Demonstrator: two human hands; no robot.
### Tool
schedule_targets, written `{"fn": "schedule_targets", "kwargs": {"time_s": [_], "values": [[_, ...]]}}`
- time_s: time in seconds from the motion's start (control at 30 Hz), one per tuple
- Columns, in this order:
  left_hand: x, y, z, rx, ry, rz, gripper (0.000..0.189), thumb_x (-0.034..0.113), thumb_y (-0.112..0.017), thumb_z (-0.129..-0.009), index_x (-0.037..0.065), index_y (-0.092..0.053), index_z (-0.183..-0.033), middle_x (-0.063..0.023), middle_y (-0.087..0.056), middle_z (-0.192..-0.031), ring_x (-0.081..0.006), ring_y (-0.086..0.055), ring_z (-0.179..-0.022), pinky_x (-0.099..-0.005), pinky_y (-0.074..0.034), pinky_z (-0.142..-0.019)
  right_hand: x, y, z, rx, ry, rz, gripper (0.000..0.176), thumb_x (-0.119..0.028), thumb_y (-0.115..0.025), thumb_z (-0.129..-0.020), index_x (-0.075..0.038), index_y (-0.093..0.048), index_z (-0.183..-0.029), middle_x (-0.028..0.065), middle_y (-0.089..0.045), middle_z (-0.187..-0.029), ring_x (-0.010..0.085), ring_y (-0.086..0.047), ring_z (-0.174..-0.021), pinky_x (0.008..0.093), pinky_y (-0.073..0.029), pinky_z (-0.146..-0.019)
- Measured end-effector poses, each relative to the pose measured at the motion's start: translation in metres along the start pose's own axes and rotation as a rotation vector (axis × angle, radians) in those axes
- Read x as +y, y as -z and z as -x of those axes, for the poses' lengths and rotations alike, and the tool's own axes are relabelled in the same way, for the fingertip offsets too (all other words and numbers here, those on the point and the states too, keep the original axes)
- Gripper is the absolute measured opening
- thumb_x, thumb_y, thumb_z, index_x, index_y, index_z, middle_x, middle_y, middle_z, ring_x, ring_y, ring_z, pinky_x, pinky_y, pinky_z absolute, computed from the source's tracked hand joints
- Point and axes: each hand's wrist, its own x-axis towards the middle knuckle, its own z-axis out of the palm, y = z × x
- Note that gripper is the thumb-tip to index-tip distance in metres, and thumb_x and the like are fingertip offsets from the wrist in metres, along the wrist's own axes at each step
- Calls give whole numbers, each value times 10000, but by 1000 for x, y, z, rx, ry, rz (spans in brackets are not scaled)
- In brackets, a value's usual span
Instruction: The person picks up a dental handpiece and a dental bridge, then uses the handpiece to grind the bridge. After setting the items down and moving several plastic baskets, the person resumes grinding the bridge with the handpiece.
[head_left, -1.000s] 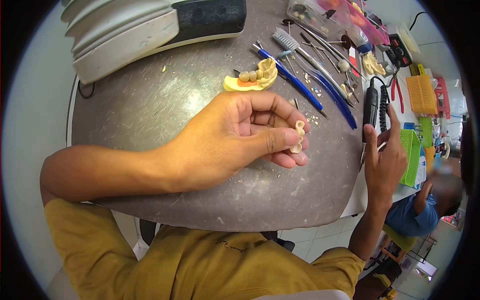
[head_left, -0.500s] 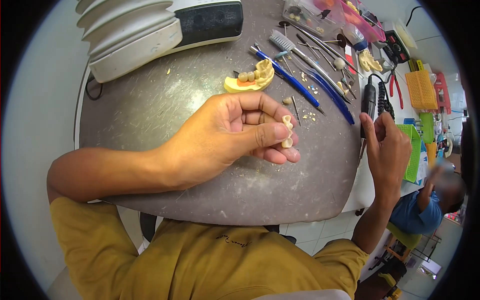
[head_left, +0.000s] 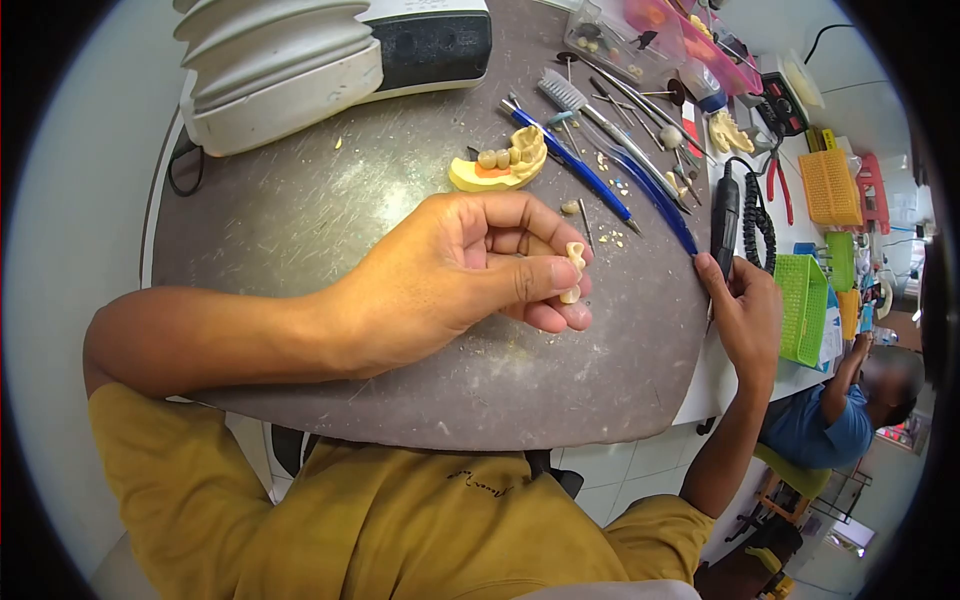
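Observation:
My left hand [head_left: 490, 265] is closed, pinching a small cream dental bridge [head_left: 574, 270] between thumb and fingertips above the bench. Part of the bridge is hidden by the thumb. At the bench's right edge, my right hand [head_left: 745, 310] has its thumb and fingers on either side of the lower part of a black rotary handpiece [head_left: 727, 210], whose thin tip points down beside the thumb. Beyond my left hand sits a dental model [head_left: 528, 148] on a yellow base, with several greyish teeth in a row. A loose tooth-coloured piece [head_left: 570, 207] lies near my left fingertips.
A brush [head_left: 565, 90], a blue pen-like tool [head_left: 580, 170] and several slim instruments lie at the back right. A suction hose [head_left: 280, 50] stands at back left. A green basket [head_left: 802, 310] is right of my hand; farther right, a person in blue [head_left: 825, 425] sits.
My right hand has moved left and slightly down, onto the handpiece. My left hand keeps the bridge, which has turned a little. The view has shifted slightly.

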Motion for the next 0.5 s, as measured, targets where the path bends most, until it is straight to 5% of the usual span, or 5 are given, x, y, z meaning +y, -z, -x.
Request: {"fn": "schedule_targets", "kwargs": {"time_s": [0.3,0.37,0.4,0.43,0.5], "values": [[7,0,1,-5,63,13,227,116,-563,-965,-17,-547,-1147,-93,-628,-981,-139,-667,-851,-229,-549,-749,31,-14,-5,111,96,-408,466,-362,-613,-931,-11,-560,-630,-38,-429,-527,60,-339,-494,264,-242,-454],[9,1,0,-14,44,7,225,114,-561,-965,-19,-554,-1146,-86,-629,-964,-125,-659,-815,-221,-540,-730,11,-4,4,318,-105,-1099,356,-310,-573,-961,-28,-561,-745,-48,-454,-590,41,-344,-503,230,-241,-459],[9,1,0,-15,76,3,218,121,-560,-966,-16,-567,-1135,-77,-630,-932,-109,-644,-782,-214,-526,-701,10,-1,4,234,49,-1463,257,-284,-552,-972,-41,-524,-895,-44,-439,-680,30,-360,-534,205,-256,-465],[11,2,0,-17,110,-7,212,127,-559,-967,-14,-579,-1124,-68,-630,-901,-93,-628,-750,-208,-511,-671,2,1,3,232,36,-1462,257,-284,-552,-972,-41,-524,-895,-44,-439,-680,30,-360,-534,205,-256,-465],[15,3,0,-9,174,-2,216,147,-562,-966,-12,-585,-1111,-60,-626,-874,-82,-612,-731,-206,-491,-646,-23,1,2,-121,287,-1844,229,-263,-555,-977,-49,-474,-966,-30,-365,-721,50,-321,-552,194,-295,-497]]}}
